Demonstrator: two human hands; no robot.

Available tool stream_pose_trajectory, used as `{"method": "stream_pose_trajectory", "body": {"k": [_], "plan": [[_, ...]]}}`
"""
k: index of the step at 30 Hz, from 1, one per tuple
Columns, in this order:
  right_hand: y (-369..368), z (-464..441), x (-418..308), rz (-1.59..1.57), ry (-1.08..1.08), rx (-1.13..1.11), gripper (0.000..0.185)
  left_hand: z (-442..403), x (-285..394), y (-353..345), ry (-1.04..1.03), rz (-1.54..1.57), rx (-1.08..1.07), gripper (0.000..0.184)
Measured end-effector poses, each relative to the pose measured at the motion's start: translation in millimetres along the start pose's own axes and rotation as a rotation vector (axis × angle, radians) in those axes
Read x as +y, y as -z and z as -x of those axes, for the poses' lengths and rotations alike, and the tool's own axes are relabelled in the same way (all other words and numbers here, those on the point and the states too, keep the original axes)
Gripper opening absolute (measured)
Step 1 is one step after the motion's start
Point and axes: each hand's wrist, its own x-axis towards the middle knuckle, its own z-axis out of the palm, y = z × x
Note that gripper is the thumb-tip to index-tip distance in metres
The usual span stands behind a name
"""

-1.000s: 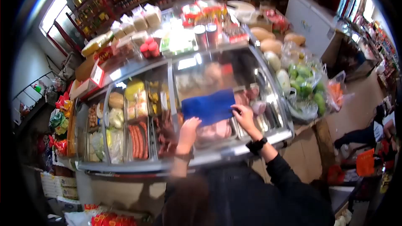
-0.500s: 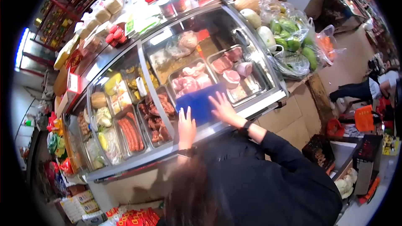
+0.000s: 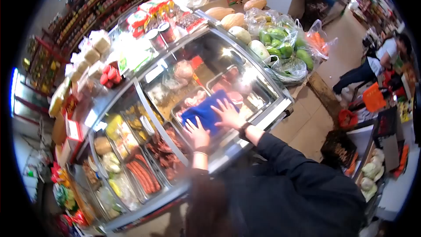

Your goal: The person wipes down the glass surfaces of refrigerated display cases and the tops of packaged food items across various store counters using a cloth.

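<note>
A blue cloth (image 3: pixel 204 113) lies on the sloping glass lid of a display case (image 3: pixel 245 142). My left hand (image 3: pixel 197 134) rests on its lower left part, fingers spread. On its right part my right hand (image 3: pixel 228 115) lies flat, fingers apart. Through the glass, trays of pale meat (image 3: pixel 228 85) show behind and beside the cloth. Left of my left hand are a tray of dark red meat (image 3: pixel 169 151) and a tray of sausages (image 3: pixel 144 175).
Bagged green vegetables (image 3: pixel 278 39) and pale melons (image 3: pixel 258 49) sit right of the case. Red-lidded jars (image 3: pixel 110 76) and two cans (image 3: pixel 161 35) stand along its top. Another person (image 3: pixel 372 63) bends at the far right, near an orange bag (image 3: pixel 373 96).
The view has turned and shifted. Both hands, which gripped the cloth's edges one second ago, now lie spread on it, and the cloth has been laid against the glass.
</note>
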Motion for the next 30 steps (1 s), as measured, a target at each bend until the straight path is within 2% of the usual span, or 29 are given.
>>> {"method": "stream_pose_trajectory", "body": {"k": [4,7,10,13,17,21,25,27,30], "plan": [[1.2,50.3,25.7,0.03,-0.132,0.081,0.095,23.6,40.6,-15.3,-0.043,-0.063,-0.064,0.095],[10.7,91.4,42.4,0.03,-0.276,0.005,0.093,40.0,85.5,-15.2,-0.05,-0.1,-0.228,0.091],[15.8,116.3,62.9,0.017,-0.367,-0.022,0.091,35.4,118.3,-23.5,-0.09,-0.147,-0.282,0.087],[21.2,113.8,81.5,0.035,-0.442,-0.014,0.094,15.1,140.7,-17.5,-0.139,-0.137,-0.252,0.082],[28.2,89.1,116.7,0.013,-0.482,0.066,0.102,-25.7,167.1,-13.7,-0.213,-0.105,-0.153,0.083],[51.9,51.0,150.6,0.045,-0.474,-0.015,0.104,-81.7,195.8,-8.2,-0.192,-0.096,-0.184,0.086],[60.3,12.5,186.4,0.051,-0.335,0.061,0.104,-135.3,214.5,1.6,-0.158,-0.099,-0.249,0.09],[67.7,-9.7,200.5,0.07,-0.251,0.047,0.103,-162.6,218.0,-9.3,-0.165,-0.117,-0.202,0.11],[81.4,-41.2,213.6,0.072,-0.165,-0.024,0.102,-190.4,222.5,-8.7,-0.15,-0.133,-0.229,0.113]]}}
